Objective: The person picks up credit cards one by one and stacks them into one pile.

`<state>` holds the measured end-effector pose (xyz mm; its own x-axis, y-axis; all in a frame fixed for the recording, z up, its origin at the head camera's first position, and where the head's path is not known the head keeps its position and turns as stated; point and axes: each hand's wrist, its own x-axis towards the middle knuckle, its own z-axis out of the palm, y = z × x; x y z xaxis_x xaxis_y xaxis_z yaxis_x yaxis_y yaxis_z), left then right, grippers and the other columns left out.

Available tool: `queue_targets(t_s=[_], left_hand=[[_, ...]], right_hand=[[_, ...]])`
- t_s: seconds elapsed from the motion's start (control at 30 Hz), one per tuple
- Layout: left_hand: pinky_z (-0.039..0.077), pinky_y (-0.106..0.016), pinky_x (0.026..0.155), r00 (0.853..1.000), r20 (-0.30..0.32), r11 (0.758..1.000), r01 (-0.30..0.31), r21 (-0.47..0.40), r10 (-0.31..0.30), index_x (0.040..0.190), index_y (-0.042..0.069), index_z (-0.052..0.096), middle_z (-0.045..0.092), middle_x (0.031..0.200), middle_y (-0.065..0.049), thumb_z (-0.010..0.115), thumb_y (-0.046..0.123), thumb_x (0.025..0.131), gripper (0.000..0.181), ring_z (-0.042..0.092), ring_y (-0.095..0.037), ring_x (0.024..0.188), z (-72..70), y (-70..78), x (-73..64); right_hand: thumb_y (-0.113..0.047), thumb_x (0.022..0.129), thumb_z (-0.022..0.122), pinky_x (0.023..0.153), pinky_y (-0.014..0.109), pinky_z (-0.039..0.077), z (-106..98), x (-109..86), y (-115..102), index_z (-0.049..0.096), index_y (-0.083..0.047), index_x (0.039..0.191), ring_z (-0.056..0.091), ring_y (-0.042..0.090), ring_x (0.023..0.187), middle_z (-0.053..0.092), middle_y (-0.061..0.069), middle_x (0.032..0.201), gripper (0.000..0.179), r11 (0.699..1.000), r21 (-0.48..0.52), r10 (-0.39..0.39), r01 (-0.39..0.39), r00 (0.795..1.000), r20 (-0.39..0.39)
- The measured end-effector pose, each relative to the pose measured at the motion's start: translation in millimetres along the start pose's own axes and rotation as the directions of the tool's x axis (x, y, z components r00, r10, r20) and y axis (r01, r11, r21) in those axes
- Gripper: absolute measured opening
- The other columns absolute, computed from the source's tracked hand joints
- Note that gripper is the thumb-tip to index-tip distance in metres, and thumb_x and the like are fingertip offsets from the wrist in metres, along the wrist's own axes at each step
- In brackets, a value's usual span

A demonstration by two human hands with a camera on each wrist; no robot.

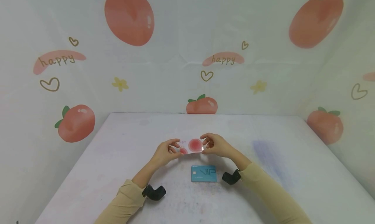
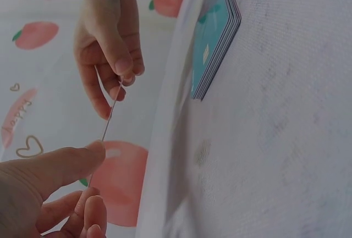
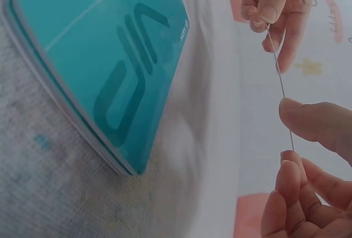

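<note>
Both hands hold up one thin card (image 1: 190, 146), white with pink-red round patches, above the table. My left hand (image 1: 164, 153) pinches its left end between thumb and fingers. At the opposite end, my right hand (image 1: 216, 146) does the same. From either wrist the card shows edge-on as a thin line, with the right hand (image 2: 113, 45) above it in the left wrist view and the left hand (image 3: 278, 7) at the top of the right wrist view. Nearer the body lies a small stack of cards (image 3: 104, 56), its top one blue-green with "VIP" and a gold chip.
The pale table (image 1: 123, 185) carries bluish smudges at the right. Behind it hangs a white cloth (image 1: 175, 28) printed with fruit, hearts and "happy". Black wrist cameras (image 1: 154, 192) sit by both beige sleeves (image 1: 272, 191), either side of the stack.
</note>
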<state>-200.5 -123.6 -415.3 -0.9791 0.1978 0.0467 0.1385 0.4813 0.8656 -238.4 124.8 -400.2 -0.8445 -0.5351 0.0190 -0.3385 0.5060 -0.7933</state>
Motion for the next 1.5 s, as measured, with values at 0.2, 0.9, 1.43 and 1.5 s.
queue_targets(t_s=[0.2,0.9,1.43,1.5], left_hand=[[0.046,-0.019,0.064,1.000,0.013,1.000,-0.011,0.004,0.011,0.125,0.001,0.055,0.064,0.100,-0.013,0.075,0.012,0.076,0.054,0.056,-0.012,0.077,2.0,0.8,-3.1],[0.047,-0.018,0.065,0.996,0.066,0.997,-0.058,0.049,0.054,0.123,0.003,0.057,0.064,0.101,-0.010,0.077,0.016,0.075,0.053,0.056,-0.013,0.079,10.6,4.9,-10.3],[0.046,-0.018,0.064,0.993,0.092,0.996,-0.083,0.043,0.079,0.121,0.002,0.057,0.063,0.099,-0.010,0.078,0.016,0.074,0.054,0.054,-0.011,0.076,17.1,7.4,-12.0],[0.046,-0.018,0.065,0.992,0.097,0.995,-0.091,0.050,0.086,0.121,0.002,0.057,0.063,0.099,-0.010,0.078,0.016,0.073,0.054,0.054,-0.011,0.077,18.2,6.7,-12.0]], right_hand=[[-0.012,0.077,0.075,0.069,0.018,0.046,-0.1,-5.7,-1.0,0.053,0.001,0.120,0.052,0.014,0.077,0.060,0.012,0.095,0.050,1.000,-0.007,0.003,-0.003,1.000,-0.001],[-0.015,0.076,0.076,0.070,0.020,0.047,-0.2,-25.0,7.4,0.053,0.000,0.117,0.051,0.016,0.078,0.059,0.011,0.095,0.049,1.000,-0.019,0.014,-0.014,1.000,-0.006],[-0.016,0.075,0.076,0.077,0.025,0.048,-0.2,-36.1,12.9,0.053,0.000,0.117,0.052,0.014,0.080,0.059,0.009,0.094,0.050,0.999,-0.051,0.001,-0.002,1.000,-0.018],[-0.016,0.075,0.077,0.077,0.026,0.048,-0.3,-37.4,13.3,0.053,0.000,0.117,0.052,0.014,0.080,0.060,0.009,0.094,0.050,0.999,-0.054,-0.002,0.001,1.000,-0.017]])
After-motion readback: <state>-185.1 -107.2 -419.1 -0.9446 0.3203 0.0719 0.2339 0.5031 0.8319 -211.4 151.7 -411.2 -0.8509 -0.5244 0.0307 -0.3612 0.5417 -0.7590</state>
